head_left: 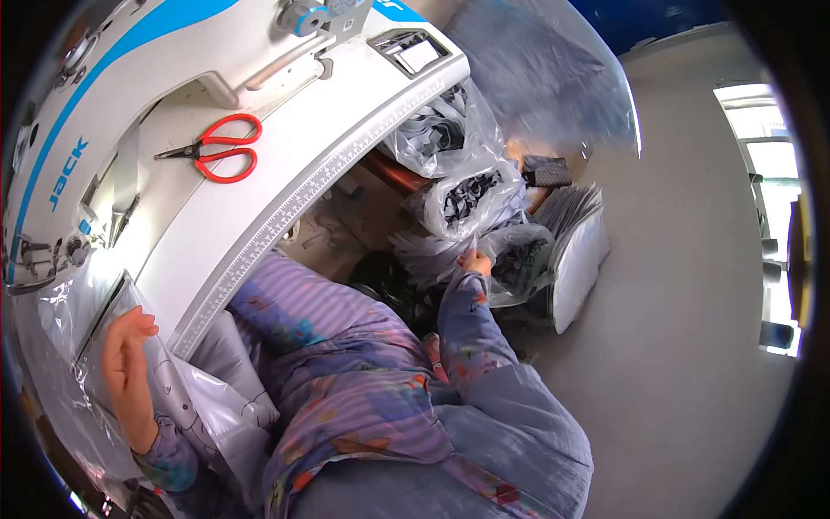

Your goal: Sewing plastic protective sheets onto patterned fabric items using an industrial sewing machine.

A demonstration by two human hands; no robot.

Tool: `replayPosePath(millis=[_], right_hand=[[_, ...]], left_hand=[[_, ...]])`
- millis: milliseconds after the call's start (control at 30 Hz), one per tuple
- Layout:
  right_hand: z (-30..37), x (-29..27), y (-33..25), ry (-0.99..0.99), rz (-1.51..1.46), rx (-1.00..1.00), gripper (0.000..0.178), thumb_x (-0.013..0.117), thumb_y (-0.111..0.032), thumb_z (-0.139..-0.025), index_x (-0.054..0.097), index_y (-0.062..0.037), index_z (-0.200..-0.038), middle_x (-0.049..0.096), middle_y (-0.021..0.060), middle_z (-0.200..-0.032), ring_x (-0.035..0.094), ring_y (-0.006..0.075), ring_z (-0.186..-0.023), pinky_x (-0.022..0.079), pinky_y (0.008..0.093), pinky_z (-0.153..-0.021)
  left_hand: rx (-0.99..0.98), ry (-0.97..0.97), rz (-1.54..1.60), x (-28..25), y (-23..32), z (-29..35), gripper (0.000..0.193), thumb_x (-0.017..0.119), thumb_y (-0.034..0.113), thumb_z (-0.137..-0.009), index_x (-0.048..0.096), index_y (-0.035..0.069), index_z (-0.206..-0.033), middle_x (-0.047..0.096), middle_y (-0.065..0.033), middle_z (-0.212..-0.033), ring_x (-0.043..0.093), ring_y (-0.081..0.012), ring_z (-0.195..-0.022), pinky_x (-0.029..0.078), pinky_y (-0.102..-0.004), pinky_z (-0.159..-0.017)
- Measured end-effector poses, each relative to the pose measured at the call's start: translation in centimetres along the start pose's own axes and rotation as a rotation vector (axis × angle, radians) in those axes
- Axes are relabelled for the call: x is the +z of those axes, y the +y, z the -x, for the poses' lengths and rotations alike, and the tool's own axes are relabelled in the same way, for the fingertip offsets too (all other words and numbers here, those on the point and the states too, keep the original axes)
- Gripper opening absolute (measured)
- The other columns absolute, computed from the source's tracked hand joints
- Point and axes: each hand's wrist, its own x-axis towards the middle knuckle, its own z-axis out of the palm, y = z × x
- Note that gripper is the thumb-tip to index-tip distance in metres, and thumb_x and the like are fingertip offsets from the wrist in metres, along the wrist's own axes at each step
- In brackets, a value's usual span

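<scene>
My left hand (130, 374) hovers beside the sewing machine table's near left edge, its fingers loosely bent and nothing visible in them. Under and beside it lies shiny grey sheet material (204, 400) with a printed line drawing, hanging over the edge into my lap. Down to the right of the table, my right hand (475, 262) reaches out with its fingers closed at the edge of a fanned stack of pale grey sheets (428, 258). Its fingertips are small in view; how many sheets they pinch is unclear.
The white sewing machine (104, 112) stands on the table, with red-handled scissors (226, 149) lying flat. A ruler strip (285, 203) follows the table edge. Clear bags (471, 201) of dark pieces and another sheet stack (577, 251) stand right. A large plastic sheet (536, 69) hangs behind.
</scene>
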Motion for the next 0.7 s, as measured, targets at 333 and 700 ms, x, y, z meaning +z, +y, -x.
replayPosePath(millis=[333, 700], right_hand=[[37.4, -7.6, -29.6, -1.229, -0.111, -1.166, 0.012, 0.061, -0.009, -0.096, 0.068, 0.0005, -0.094, 0.063, 0.0092, -0.075, 0.057, 0.0134, -0.064, 0.048, 0.0289, -0.061], [38.7, -2.6, -41.1, -1.673, -0.116, -0.734, 0.022, 0.063, -0.022, -0.099, 0.068, -0.0043, -0.086, 0.044, -0.009, -0.061, 0.031, 0.0005, -0.052, 0.021, 0.0212, -0.049]], left_hand=[[0.332, -0.404, -0.105, 10.4, 7.1, -5.8, 0.024, 0.053, 0.006, -0.096, 0.064, 0.001, -0.116, 0.066, -0.0158, -0.096, 0.064, -0.0211, -0.092, 0.047, -0.0329, -0.092], [0.155, -0.118, 0.978, 4.4, 5.6, -8.5, 0.024, 0.053, 0.023, -0.105, 0.061, 0.0, -0.108, 0.061, -0.0043, -0.101, 0.055, -0.0121, -0.093, 0.044, -0.0306, -0.093]])
